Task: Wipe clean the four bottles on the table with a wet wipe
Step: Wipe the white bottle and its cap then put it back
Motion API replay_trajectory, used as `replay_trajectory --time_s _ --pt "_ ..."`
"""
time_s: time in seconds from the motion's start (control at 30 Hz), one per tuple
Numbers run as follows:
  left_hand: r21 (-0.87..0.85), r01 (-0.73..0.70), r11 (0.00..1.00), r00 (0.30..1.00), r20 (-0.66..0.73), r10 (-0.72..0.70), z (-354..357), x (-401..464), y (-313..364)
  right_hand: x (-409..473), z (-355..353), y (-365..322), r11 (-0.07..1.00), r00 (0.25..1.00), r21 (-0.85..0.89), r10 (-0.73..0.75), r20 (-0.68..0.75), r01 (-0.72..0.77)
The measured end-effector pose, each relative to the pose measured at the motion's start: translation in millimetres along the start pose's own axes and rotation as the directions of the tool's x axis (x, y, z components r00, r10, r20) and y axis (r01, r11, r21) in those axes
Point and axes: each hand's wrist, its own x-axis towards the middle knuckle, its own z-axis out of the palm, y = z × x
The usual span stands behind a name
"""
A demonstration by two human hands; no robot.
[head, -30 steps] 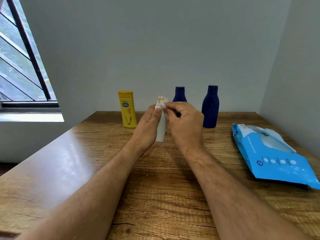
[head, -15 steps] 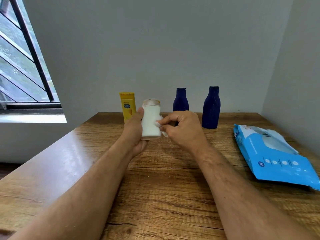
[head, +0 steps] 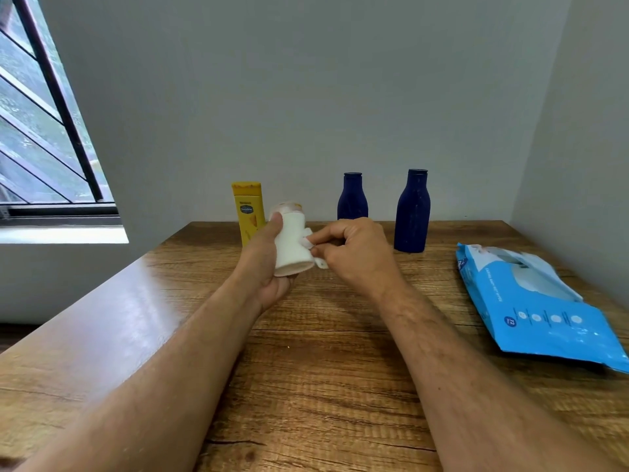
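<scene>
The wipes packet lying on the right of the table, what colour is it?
The wipes packet is bright blue with a white panel, seen in the head view.

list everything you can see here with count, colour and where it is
white bottle: 1, white with a pale cap, tilted, held above the table centre
wet wipe: 1, white, pressed to the white bottle's right side
yellow bottle: 1, yellow, upright at the table's far edge, left
dark blue bottles: 2, navy, upright at the far edge, centre and right
wipes pack: 1, blue and white, lying on the table's right side
table: 1, brown wood grain
window: 1, dark frame, upper left
walls: grey
left hand: 1, grips the white bottle
right hand: 1, pinches the wet wipe
</scene>
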Motion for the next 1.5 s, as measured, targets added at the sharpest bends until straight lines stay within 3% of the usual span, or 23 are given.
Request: replay_trajectory --time_s 0.23,0.4,0.53,0.8,1.07,1.27,1.5 --pt "-0.134 -0.04 0.99 0.997 -0.07 0.03 0 5 0 -3 2 1 1.0 0.999 -0.014 0.012 0.038 -0.012" --pt "-0.189 0.103 0.977 0.993 0.073 -0.091 -2 0 -3 0 -1 2 0.992 0.993 0.072 0.11 -0.04 -0.107" --pt "-0.227 0.086 0.97 0.996 0.052 -0.076 3 -1 -4 2 -2 1 0.986 0.991 0.107 0.132 -0.02 -0.13" --pt "-0.218 0.051 0.975 0.999 0.016 -0.049 -2 10 0 -2 1 -6 0.997 0.995 -0.04 -0.071 -0.074 0.068" --pt "-0.217 -0.017 0.976 0.997 -0.082 -0.001 9 4 -6 -12 17 -10 0.897 0.935 -0.293 -0.353 -0.021 0.332" --pt "-0.177 0.004 0.984 0.999 -0.053 -0.013 13 -1 -6 -12 17 -10 0.853 0.916 -0.341 -0.392 0.08 0.395" --pt "-0.241 -0.034 0.97 0.999 -0.023 0.029 11 2 -5 -6 13 -3 0.904 0.913 -0.309 -0.361 -0.188 0.294"
